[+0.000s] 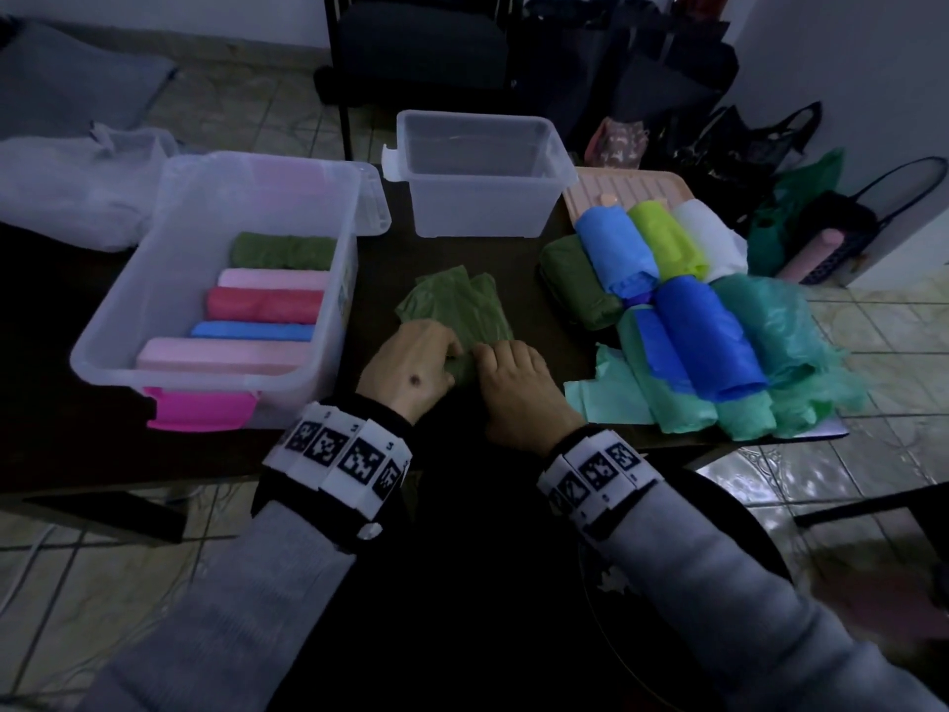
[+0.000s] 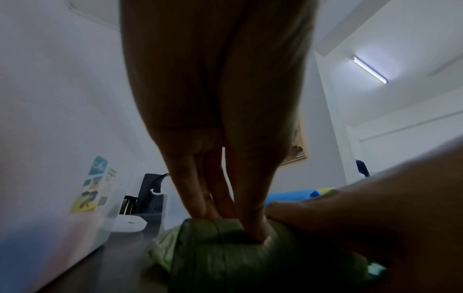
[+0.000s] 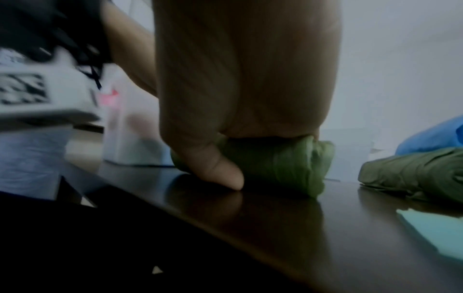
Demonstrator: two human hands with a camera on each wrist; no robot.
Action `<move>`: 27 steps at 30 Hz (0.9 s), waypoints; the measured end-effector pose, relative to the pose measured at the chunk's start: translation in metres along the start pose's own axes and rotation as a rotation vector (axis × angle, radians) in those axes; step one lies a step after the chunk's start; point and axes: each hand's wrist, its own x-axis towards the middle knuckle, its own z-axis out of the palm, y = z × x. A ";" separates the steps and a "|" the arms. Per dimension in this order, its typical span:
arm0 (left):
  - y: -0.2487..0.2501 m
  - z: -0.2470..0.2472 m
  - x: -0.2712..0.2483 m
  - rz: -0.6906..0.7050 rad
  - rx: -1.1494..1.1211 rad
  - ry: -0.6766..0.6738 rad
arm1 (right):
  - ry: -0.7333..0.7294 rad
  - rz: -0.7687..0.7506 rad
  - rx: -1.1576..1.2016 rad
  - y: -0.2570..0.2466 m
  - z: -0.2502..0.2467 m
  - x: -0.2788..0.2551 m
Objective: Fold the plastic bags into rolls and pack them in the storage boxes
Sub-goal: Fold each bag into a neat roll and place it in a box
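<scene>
Packed: five rolls (image 1: 259,321) lay side by side in the left box (image 1: 102,341) — green, pale pink, red, blue, pale pink.
Far box: the second box (image 1: 482,218), beyond the hands, looked to hold nothing.
Waiting: a pile (image 1: 688,321) of bags sat at the right of the table (image 1: 369,238), most loosely rolled already; a white bag (image 1: 77,192) lay beyond the left box.
Progress: judged roughly a third to half done, with the pile and the bag in hand unpacked.
In hand: a green bag (image 1: 457,310) lay between the boxes and the pile, its near end rolled up, its far end flat on the table.
Left hand: the left hand (image 1: 411,367) pinched the roll's left part, fingertips (image 2: 198,208) pressing down on it.
Right hand: the right hand (image 1: 518,388) curled over the roll's right part — thumb (image 3: 223,174) tucked against its near side, touching the table.
Hands: almost touching over the roll.
</scene>
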 end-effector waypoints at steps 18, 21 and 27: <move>-0.006 -0.005 0.009 -0.025 0.054 -0.236 | 0.170 0.004 0.090 -0.008 -0.005 -0.009; -0.012 -0.008 0.008 -0.015 0.022 -0.348 | 0.094 -0.040 0.177 -0.007 -0.006 -0.018; -0.016 -0.011 0.002 0.020 -0.039 -0.183 | -0.055 -0.064 0.347 0.008 -0.009 -0.008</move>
